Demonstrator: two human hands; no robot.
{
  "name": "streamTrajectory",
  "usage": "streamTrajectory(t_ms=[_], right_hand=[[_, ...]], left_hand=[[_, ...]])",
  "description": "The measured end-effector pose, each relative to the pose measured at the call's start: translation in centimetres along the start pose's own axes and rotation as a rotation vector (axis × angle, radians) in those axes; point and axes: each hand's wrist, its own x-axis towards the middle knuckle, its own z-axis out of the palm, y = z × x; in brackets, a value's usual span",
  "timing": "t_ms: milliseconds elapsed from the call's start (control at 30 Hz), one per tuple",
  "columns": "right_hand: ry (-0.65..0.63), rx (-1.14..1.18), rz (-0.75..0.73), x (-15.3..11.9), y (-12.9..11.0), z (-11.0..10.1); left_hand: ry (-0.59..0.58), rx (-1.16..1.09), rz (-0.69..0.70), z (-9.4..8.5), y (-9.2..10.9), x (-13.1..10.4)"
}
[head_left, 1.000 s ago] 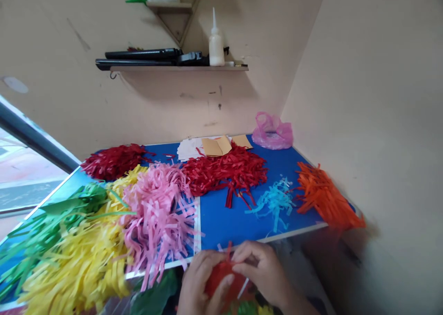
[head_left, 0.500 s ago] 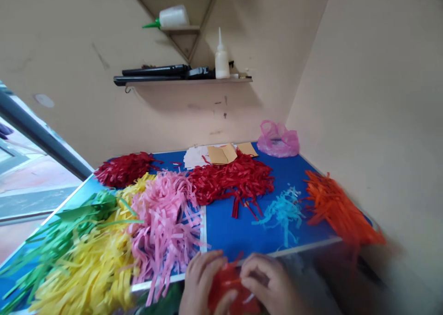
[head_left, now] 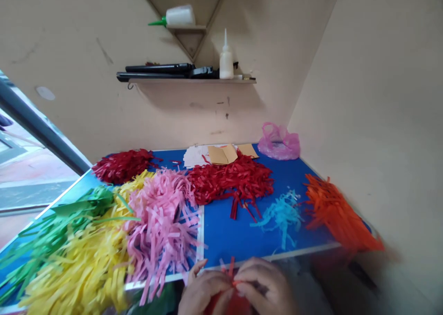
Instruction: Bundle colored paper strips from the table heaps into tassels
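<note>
Fingers are drawing together: the left hand [head_left: 206, 293] and right hand [head_left: 265, 285], apart half a second ago, are now meeting at the red paper [head_left: 233, 305]. Both are pinching it between thumb and fingers, and it's sitting between them, just before the near edge of the tabletop [head_left: 228, 232]. Pink strips [head_left: 162, 213] are spilling over that edge; light-blue strips [head_left: 285, 211] are lying right.

No readable lettering, labels, brands, numbers or signs anywhere.
</note>
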Motion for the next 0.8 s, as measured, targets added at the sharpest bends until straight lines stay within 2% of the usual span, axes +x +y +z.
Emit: streamTrajectory(t_ms=[67, 200, 367, 500, 567, 633, 700, 767, 800], right_hand=[[0.025, -0.048, -0.027, 0.0, -0.5, 0.0], [0.033, -0.082, -0.046, -0.3, -0.8, -0.1], [0.007, -0.141, -0.069, -0.7, -0.5, -0.2], [-0.030, -0.168, -0.085, -0.9, -0.2, 0.1], [-0.044, -0.188, -0.032, -0.7, 0.0, -0.4], [0.053, -0.208, 0.106, -0.5, 0.5, -1.9], [0.296, -0.131, 0.260, -0.7, 1.1, -4.6], [0.536, 0.103, 0.352, -1.7, 1.4, -7.8], [0.608, 0.230, 0.373, -2.6, 1.3, -9.2]], left_hand=[[-0.033, 0.034, 0.029, -0.8, 0.4, 0.5], [0.008, 0.041, -0.016, -1.2, 1.6, 1.2], [0.024, 0.076, -0.009, -0.4, 2.2, 1.2], [-0.049, 0.121, -0.054, 0.5, 2.1, 0.4], [-0.071, 0.090, -0.116, 0.7, 1.8, 0.0], [-0.068, 0.005, -0.232, 0.6, 1.3, -0.3], [-0.075, -0.159, -0.396, 0.2, 0.8, -0.5], [-0.107, -0.386, -0.563, -0.2, 0.3, -0.5], [-0.119, -0.495, -0.634, -0.4, 0.1, -0.5]])
